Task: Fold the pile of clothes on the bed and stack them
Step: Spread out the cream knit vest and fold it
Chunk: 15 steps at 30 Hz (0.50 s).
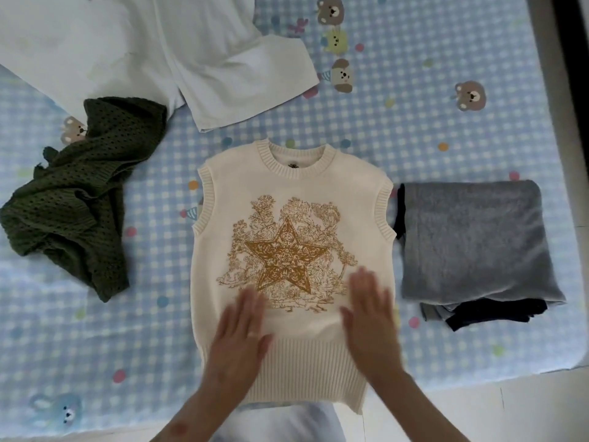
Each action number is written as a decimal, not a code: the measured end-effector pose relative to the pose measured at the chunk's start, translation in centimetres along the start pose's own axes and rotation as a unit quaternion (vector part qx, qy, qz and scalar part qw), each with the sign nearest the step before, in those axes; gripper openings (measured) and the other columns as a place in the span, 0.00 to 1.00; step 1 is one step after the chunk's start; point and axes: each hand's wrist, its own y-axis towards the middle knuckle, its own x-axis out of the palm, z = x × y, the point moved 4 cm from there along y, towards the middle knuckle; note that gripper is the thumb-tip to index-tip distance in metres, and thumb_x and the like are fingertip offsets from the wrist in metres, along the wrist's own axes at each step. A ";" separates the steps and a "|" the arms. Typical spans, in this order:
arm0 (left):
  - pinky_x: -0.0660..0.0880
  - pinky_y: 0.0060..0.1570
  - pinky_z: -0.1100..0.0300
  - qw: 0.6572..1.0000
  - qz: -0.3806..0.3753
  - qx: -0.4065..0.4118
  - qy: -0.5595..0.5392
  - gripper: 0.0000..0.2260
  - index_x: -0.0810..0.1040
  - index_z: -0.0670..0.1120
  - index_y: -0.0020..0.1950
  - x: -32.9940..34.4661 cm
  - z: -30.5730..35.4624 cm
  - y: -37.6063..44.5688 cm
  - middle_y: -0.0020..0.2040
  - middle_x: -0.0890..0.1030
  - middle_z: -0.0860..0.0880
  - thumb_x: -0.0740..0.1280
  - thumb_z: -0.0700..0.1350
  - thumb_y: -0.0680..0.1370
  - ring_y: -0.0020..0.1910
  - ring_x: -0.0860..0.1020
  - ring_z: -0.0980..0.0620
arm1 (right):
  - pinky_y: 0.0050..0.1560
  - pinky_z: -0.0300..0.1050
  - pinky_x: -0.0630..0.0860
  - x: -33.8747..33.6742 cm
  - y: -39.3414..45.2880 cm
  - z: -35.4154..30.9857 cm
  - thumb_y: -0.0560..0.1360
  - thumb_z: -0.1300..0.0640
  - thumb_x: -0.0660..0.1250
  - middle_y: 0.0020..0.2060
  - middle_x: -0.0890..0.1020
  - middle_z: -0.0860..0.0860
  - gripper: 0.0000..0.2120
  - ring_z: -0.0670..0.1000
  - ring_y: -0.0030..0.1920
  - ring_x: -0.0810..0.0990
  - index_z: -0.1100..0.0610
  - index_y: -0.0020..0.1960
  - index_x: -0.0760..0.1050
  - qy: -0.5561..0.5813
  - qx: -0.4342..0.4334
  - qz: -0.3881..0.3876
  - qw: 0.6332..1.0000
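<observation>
A cream knitted vest [291, 193] with a gold star print lies spread flat, front up, in the middle of the bed. My left hand [240, 333] rests flat on its lower left part, fingers straight. My right hand [371, 317] lies flat on its lower right part, fingers straight too. Both hands are blurred. To the vest's right sits a folded stack [475, 244] with a grey garment on top and dark cloth beneath. A crumpled dark green knit [79, 199] lies at the left. White garments [143, 49] lie unfolded at the back left.
The bed is covered by a blue checked sheet [398, 122] with bear and dot prints. Its near edge runs along the bottom, with pale floor [478, 406] at the lower right. A dark strip [570, 59] borders the bed's right side.
</observation>
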 end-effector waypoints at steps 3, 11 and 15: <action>0.54 0.73 0.47 0.998 -0.010 0.062 0.032 0.25 0.58 0.42 0.76 0.7 2.7 7.0 0.77 0.55 0.43 0.51 0.53 0.82 0.76 0.55 0.45 | 0.74 0.57 0.45 1.9 4.5 -5.3 0.82 0.47 0.44 0.78 0.47 0.52 0.26 0.54 0.77 0.43 0.53 0.78 0.45 -0.008 -0.127 -0.019 0.992; 0.58 0.69 0.41 0.984 -0.004 -0.148 0.100 0.32 0.62 0.36 0.73 -2.1 -10.3 4.9 0.74 0.60 0.36 0.39 0.58 0.81 0.73 0.60 0.39 | 0.75 0.52 0.50 -0.9 4.9 5.9 0.81 0.47 0.38 0.75 0.61 0.55 0.29 0.55 0.75 0.58 0.60 0.75 0.58 -0.031 0.055 -0.024 0.998; 0.65 0.68 0.45 0.992 0.081 -0.080 0.045 0.27 0.70 0.35 0.68 -6.8 -5.8 13.5 0.69 0.70 0.36 0.42 0.50 0.82 0.68 0.69 0.38 | 0.75 0.47 0.53 -5.0 10.4 0.5 0.82 0.55 0.53 0.73 0.63 0.55 0.22 0.55 0.74 0.60 0.61 0.73 0.61 0.050 -0.028 0.062 0.996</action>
